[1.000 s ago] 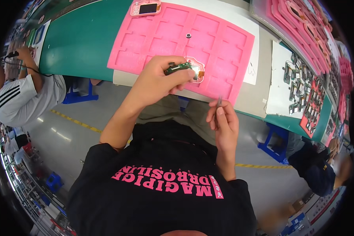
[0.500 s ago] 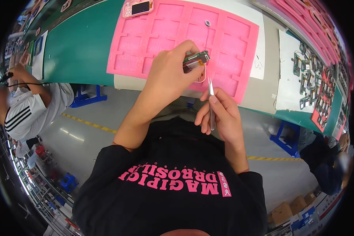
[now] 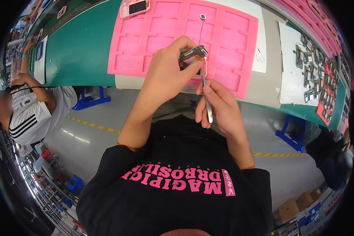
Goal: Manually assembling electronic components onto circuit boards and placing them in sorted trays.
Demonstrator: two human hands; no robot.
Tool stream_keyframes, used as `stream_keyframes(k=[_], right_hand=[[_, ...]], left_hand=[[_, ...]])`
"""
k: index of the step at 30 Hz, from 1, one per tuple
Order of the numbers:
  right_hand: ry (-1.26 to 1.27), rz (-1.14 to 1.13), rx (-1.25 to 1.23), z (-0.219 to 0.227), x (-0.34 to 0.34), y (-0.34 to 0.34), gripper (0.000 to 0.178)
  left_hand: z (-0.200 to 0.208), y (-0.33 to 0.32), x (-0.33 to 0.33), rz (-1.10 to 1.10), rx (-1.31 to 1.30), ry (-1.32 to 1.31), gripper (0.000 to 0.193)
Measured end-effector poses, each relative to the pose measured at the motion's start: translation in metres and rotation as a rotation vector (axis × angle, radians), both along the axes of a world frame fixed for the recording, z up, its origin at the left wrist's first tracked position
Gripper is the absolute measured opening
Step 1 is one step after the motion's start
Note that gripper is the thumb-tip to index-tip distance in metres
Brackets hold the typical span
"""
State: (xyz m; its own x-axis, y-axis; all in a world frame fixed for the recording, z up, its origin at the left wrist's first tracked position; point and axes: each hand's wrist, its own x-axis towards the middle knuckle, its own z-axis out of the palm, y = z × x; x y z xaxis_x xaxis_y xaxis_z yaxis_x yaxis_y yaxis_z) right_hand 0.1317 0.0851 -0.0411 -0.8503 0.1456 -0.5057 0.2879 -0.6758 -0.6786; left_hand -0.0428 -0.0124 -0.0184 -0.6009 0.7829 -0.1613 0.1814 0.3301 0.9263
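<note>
Between its thumb and fingers, my left hand [image 3: 167, 72] grips a small green circuit board [image 3: 194, 52] with an orange-tinted flat part against it. A thin dark wire runs from the board up to a small round speaker-like part [image 3: 203, 17] lying on the pink foam tray [image 3: 165, 26]. My right hand [image 3: 220, 103] is closed on metal tweezers [image 3: 207, 98], whose tips reach the board beside my left thumb. Behind my left fingers, part of a pale rounded frame [image 3: 205, 67] shows; the rest of it is hidden.
A pink handheld device shell with a dark screen [image 3: 137, 7] sits at the tray's far left corner. On the right, several circuit boards lie on a white sheet [image 3: 289, 78] and a red tray [image 3: 325, 110]. A person [image 3: 39, 106] works at the left; blue stools [image 3: 291, 133] stand below the bench.
The tweezers have moved up and left, from apart to touching the held board. The round part on its wire has shifted slightly left and farther away.
</note>
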Motion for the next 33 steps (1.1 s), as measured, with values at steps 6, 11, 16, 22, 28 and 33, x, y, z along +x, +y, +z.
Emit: stream_keyframes(k=[6, 11, 16, 22, 28, 33], right_hand=[[0.024, -0.012, 0.014, -0.004, 0.003, -0.005, 0.024], [0.005, -0.043, 0.031, 0.0, 0.004, -0.011, 0.023], [0.022, -0.088, 0.04, -0.003, 0.003, -0.014, 0.023], [0.032, -0.165, 0.086, -0.013, 0.008, -0.019, 0.022], [0.159, -0.32, 0.107, -0.022, 0.015, -0.021, 0.03], [0.349, -0.043, 0.041, -0.057, 0.017, -0.003, 0.036]], left_hand=[[0.003, -0.004, 0.004, 0.019, -0.014, -0.006, 0.023], [0.0, -0.005, 0.008, 0.046, 0.039, -0.01, 0.022], [-0.003, -0.004, 0.009, 0.091, 0.089, -0.07, 0.017], [-0.011, -0.013, 0.014, 0.102, 0.081, -0.057, 0.025], [-0.022, -0.017, 0.024, 0.054, 0.276, -0.08, 0.027], [-0.022, -0.029, 0.019, 0.07, 0.177, 0.016, 0.027]])
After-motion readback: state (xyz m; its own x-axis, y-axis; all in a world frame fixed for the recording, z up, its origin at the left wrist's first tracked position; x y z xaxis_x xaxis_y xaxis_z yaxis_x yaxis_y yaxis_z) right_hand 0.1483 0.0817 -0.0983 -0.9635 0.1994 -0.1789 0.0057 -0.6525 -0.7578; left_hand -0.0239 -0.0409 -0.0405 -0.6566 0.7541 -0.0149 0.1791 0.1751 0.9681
